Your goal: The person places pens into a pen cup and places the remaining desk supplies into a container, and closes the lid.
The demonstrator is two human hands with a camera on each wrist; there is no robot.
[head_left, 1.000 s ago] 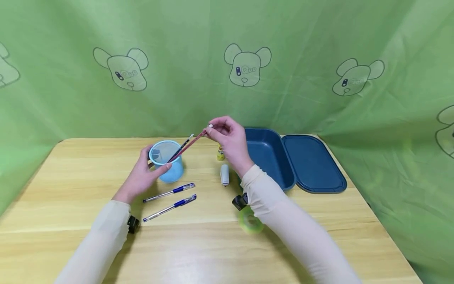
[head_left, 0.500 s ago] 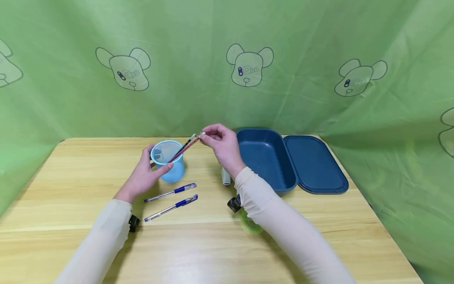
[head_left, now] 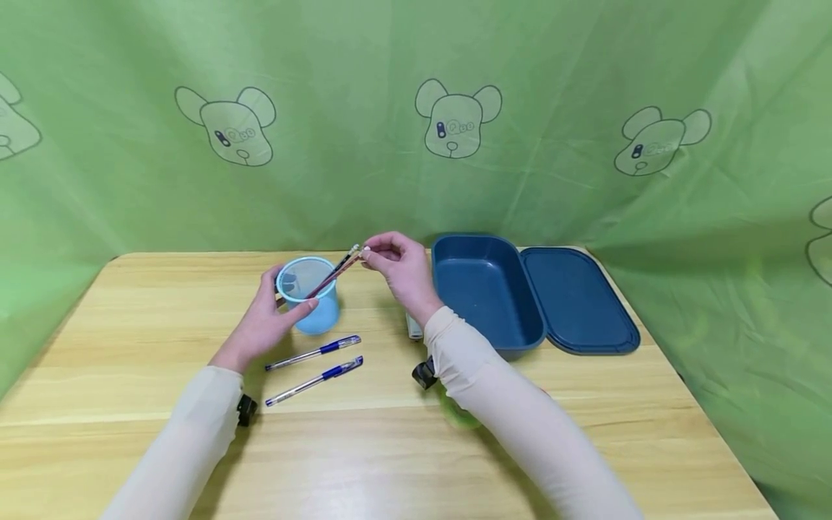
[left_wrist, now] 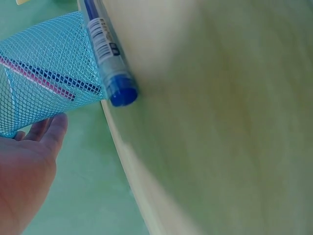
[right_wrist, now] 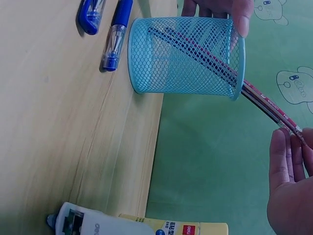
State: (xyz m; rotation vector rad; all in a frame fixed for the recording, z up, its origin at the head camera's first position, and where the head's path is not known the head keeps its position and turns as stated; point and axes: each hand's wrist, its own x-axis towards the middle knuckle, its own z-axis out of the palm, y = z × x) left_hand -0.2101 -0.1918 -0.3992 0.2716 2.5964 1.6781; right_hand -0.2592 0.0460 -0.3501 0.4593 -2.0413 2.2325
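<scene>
A light blue mesh pen cup (head_left: 316,318) stands at the left of the table. My left hand (head_left: 263,321) grips its side, thumb near the rim. Two pencils lean inside it, one red (right_wrist: 274,105) and one dark (right_wrist: 260,104), their upper ends sticking out to the right. With thumb and fingertips, my right hand (head_left: 404,273) pinches the red pencil's white-tipped end, close beside the dark pencil's end. Through the mesh, the left wrist view shows both lower ends near the cup's bottom. Two blue-capped pens (head_left: 314,353) lie in front of the cup.
Right of my right hand sits an open dark blue box (head_left: 481,289), its lid (head_left: 581,300) flat beside it. A white stapler-like tool (right_wrist: 100,223) and a yellow bottle (right_wrist: 195,228) are near my right wrist. A green tape roll (head_left: 458,413) is partly under the right sleeve.
My right hand has moved left and slightly down, bringing the red pencil's end close to the dark pencil's. The left hand still holds the cup in place.
</scene>
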